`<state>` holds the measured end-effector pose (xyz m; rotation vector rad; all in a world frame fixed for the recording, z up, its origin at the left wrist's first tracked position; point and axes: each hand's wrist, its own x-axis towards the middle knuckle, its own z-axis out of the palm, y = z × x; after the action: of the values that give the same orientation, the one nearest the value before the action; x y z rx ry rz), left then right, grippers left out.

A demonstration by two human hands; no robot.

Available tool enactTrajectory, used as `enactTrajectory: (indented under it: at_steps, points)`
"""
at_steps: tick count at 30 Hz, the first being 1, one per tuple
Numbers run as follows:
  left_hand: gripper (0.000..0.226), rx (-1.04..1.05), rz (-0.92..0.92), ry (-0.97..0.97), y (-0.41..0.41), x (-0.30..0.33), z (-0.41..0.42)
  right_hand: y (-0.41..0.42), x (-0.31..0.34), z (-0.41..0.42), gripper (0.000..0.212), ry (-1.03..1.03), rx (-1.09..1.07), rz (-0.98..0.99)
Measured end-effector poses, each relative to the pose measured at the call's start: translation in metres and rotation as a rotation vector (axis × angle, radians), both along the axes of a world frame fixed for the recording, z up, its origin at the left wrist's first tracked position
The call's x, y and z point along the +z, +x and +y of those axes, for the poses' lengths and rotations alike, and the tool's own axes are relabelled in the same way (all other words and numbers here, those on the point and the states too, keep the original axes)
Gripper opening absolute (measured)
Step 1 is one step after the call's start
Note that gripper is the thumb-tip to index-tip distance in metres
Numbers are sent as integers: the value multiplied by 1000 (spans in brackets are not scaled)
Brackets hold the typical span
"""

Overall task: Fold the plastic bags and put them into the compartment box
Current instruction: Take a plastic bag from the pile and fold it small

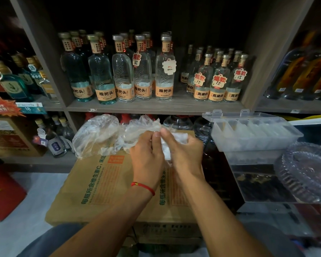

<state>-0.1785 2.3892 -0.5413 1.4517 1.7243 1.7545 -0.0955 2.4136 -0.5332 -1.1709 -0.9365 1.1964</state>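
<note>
Both hands meet above a cardboard carton (pixel 104 182). My left hand (pixel 146 158) and my right hand (pixel 183 154) pinch a small folded white plastic bag (pixel 167 149) between them, thumbs close together at its top. Behind the hands lies a heap of loose, crumpled clear plastic bags (pixel 100 134) on the carton's far end. The clear compartment box (pixel 252 132) stands open to the right, lid tipped back, with folded bags in several of its compartments.
Shelves of liquor bottles (pixel 122 71) rise just behind the carton. A clear glass dish (pixel 308 169) and a transparent case (pixel 258 182) sit under and beside the compartment box. A red box (pixel 2 195) stands at the left on the pale floor.
</note>
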Motion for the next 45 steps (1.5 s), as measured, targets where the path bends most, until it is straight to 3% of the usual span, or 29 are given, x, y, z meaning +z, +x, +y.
enactTrajectory:
  at_steps: [3,7,10,12,14,17,19,21,23,27,30,36,40,45]
  points:
    - [36,-1,14,12,0,2,0,1,-1,-2,58,118,-105,17]
    - [38,12,46,23,4,4,0,5,-2,0,45,188,-198,-32]
    - [37,40,43,42,2,6,2,16,-1,1,43,130,-284,-40]
    - [36,68,-2,34,-7,7,6,29,3,6,42,19,-303,67]
    - [36,45,-16,12,-15,7,7,39,8,11,45,-62,-153,98]
    - [37,-34,10,-9,-12,8,3,42,12,12,57,-106,279,22]
    - [36,-90,7,-28,-7,7,-1,38,14,8,48,-71,435,46]
    - [33,-154,-31,-39,-5,8,-4,36,14,6,22,-22,414,59]
    - [33,-222,-79,-60,-6,11,-7,37,13,6,9,30,336,32]
    - [46,-329,-168,-155,-13,10,-9,41,16,5,11,74,271,-16]
    - [35,-397,-241,-221,-16,6,-8,44,18,6,20,46,206,-4]
    - [28,-383,-265,-211,-24,2,-4,53,23,2,44,16,287,27]
    - [26,-406,-252,-212,-26,-2,-2,60,23,2,20,49,318,20]
    - [26,-478,-256,-264,-25,-2,-2,62,27,1,29,33,402,133]
